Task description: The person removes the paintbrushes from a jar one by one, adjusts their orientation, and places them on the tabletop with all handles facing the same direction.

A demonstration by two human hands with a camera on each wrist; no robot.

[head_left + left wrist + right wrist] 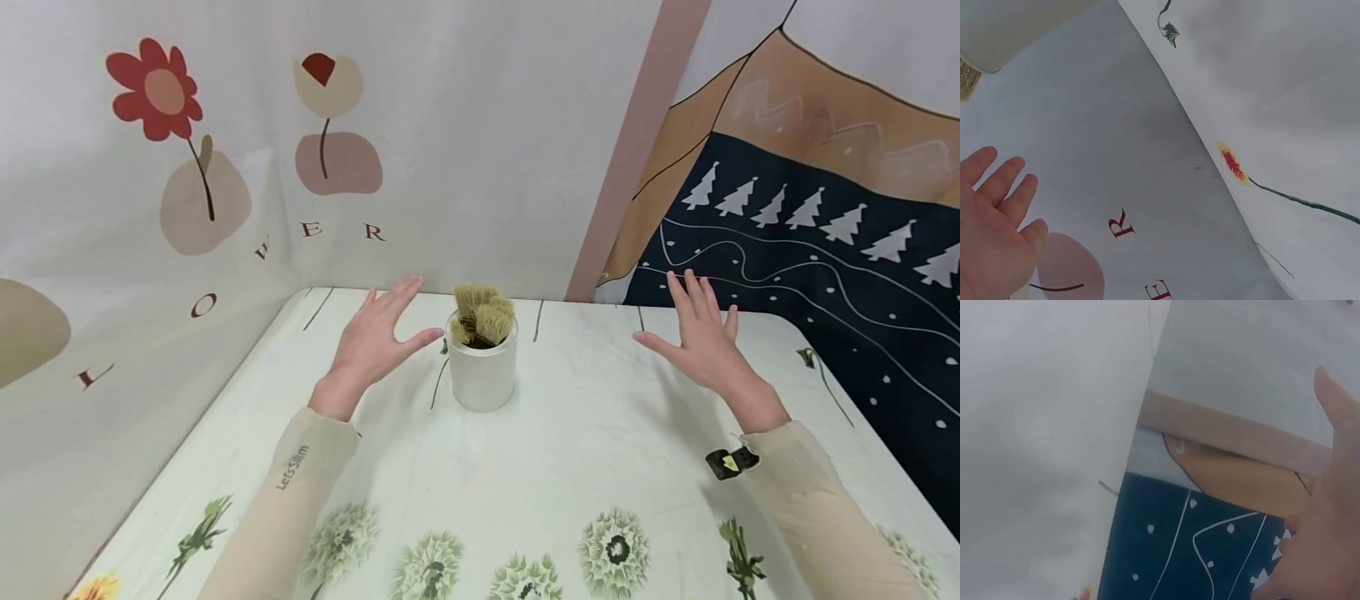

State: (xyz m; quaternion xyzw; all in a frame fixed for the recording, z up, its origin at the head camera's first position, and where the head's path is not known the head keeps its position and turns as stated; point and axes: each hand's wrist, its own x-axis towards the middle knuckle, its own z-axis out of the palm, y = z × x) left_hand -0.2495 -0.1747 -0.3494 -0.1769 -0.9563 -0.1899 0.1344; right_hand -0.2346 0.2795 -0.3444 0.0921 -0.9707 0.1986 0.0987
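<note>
A white cylindrical pot (pixel 483 379) stands upright on the table, with straw-coloured bristly tufts (pixel 487 317) rising out of dark material inside it. Just left of the pot, my left hand (pixel 375 337) is raised with fingers straight and thumb spread towards the rim; it holds nothing. My right hand (pixel 703 342) is held up well to the right of the pot, its fingers spread and nothing in it. The left wrist view shows part of the pot (pixel 1016 28) at the upper left, above the left fingers. Only the right hand (pixel 1329 512) appears against the cloths in the right wrist view.
A white cloth (pixel 555 467) printed with green flowers covers the table. Behind it hangs a pale curtain (pixel 465 150) with flower prints and letters. A dark blue and brown cloth (pixel 810 242) hangs at the right. A black strap (pixel 731 462) sits at my right cuff.
</note>
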